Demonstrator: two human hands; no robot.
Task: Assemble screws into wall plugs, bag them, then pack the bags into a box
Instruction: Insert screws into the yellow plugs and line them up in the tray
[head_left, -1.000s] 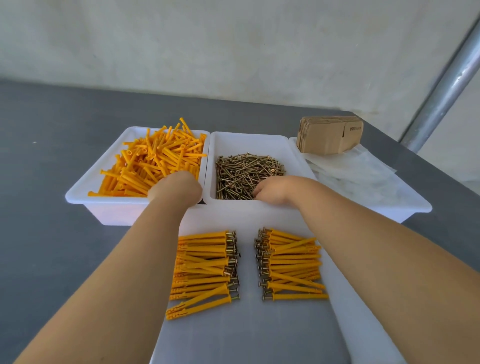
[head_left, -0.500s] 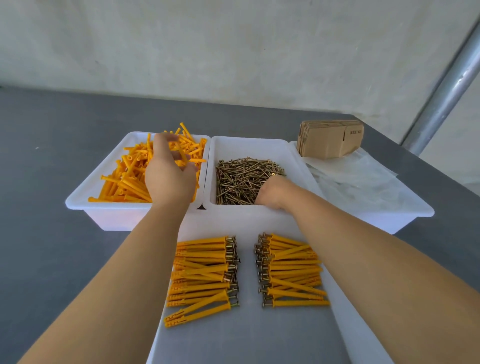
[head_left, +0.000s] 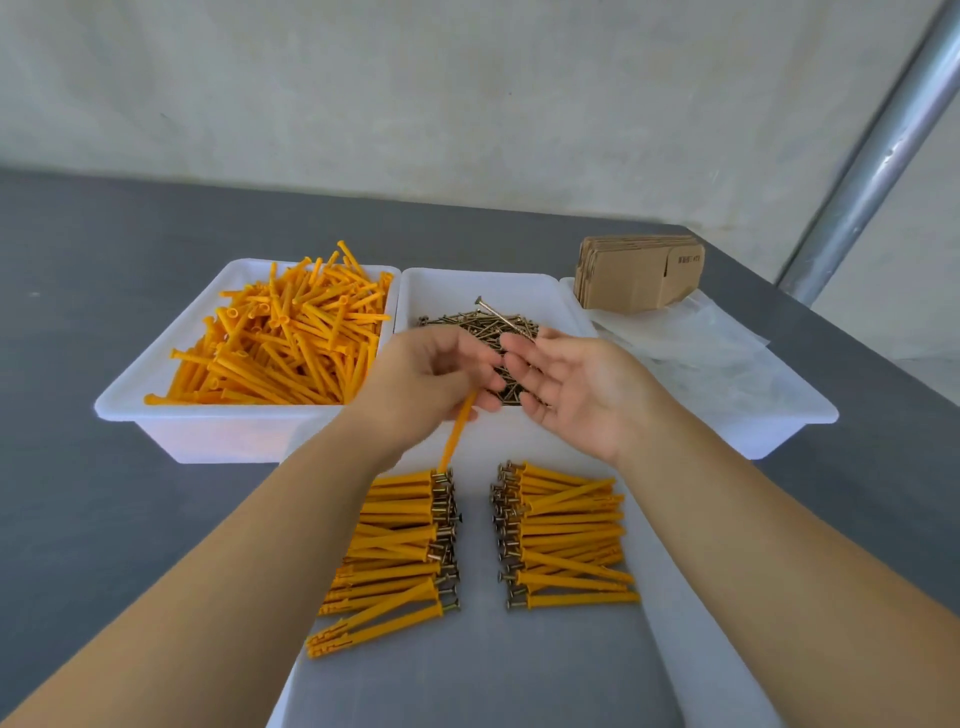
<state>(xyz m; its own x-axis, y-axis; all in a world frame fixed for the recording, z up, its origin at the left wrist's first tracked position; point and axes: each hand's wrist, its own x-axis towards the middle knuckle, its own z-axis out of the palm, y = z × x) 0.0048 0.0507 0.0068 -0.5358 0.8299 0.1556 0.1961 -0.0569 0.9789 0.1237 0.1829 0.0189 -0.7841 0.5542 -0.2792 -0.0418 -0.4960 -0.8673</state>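
My left hand (head_left: 431, 384) grips one orange wall plug (head_left: 457, 436), which hangs down from its fingers. Facing it, my right hand (head_left: 563, 387) has its palm turned toward the left hand, and its fingertips pinch a brass screw (head_left: 497, 313) that sticks up and to the left. Both hands hover over the near edge of the white screw tray (head_left: 483, 286), with loose screws (head_left: 462, 323) behind them. Loose orange plugs (head_left: 291, 343) fill the left tray (head_left: 119, 405). Two rows of assembled plugs with screws (head_left: 400, 545) (head_left: 566, 535) lie on a white board (head_left: 478, 665).
A stack of flat cardboard boxes (head_left: 639, 270) leans at the back right. Clear plastic bags (head_left: 701, 353) lie in a third white tray (head_left: 810, 415). A slanted metal pole (head_left: 872, 156) stands beyond the grey table's right edge.
Both hands have lifted out of their trays and come together. The left hand now carries a plug and the right hand a screw.
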